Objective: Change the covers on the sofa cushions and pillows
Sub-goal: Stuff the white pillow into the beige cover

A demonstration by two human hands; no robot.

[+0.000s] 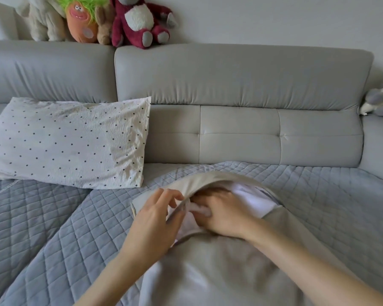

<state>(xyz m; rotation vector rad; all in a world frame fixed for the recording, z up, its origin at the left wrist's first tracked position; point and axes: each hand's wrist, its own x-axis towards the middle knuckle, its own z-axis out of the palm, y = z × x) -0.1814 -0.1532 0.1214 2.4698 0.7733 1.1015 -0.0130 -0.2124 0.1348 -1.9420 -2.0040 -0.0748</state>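
Polka-dot pillow [69, 142] leans against the sofa backrest [241, 78] at our left, while the beige cover [219, 268] lies on the grey quilted throw [53, 228] right before us, its mouth gaping over the white insert [252, 197]. Our left hand [155, 219] pinches the upper lip of that opening between thumb and curled fingers and holds it up. Our right hand [226, 213] reaches inside, fingers curled into the white stuffing.
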